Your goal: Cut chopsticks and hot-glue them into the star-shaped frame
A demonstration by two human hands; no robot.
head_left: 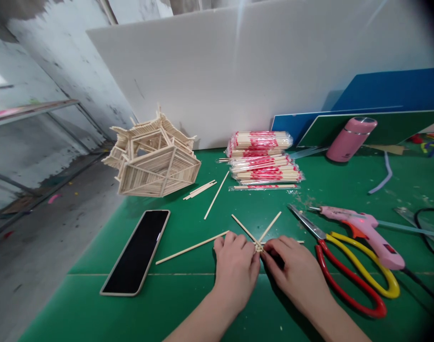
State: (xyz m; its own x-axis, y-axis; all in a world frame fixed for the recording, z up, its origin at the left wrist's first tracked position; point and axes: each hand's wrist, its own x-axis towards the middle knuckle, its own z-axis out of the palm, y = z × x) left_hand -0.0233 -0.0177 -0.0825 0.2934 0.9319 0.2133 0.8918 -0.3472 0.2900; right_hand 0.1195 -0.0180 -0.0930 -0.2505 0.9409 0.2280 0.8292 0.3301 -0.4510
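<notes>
Several thin wooden chopsticks (270,226) cross one another in a star shape on the green tabletop, and their meeting point lies between my two hands. My left hand (235,260) is closed, its thumb and fingertips pressed at the left side of the crossing. From the right, my right hand (291,263) pinches at the same crossing, its fingers curled over the sticks. The fingers partly hide the joint and the near ends of the sticks. A single loose chopstick (192,248) lies to the left, its upper end close to my left hand.
A woven stick structure (160,171) stands at the back left, beside more loose sticks (200,190). Wrapped chopstick packs (263,166) lie behind. A phone (136,254) is at left. Scissors (345,266), a pink glue gun (366,232) and a pink bottle (351,139) are at right.
</notes>
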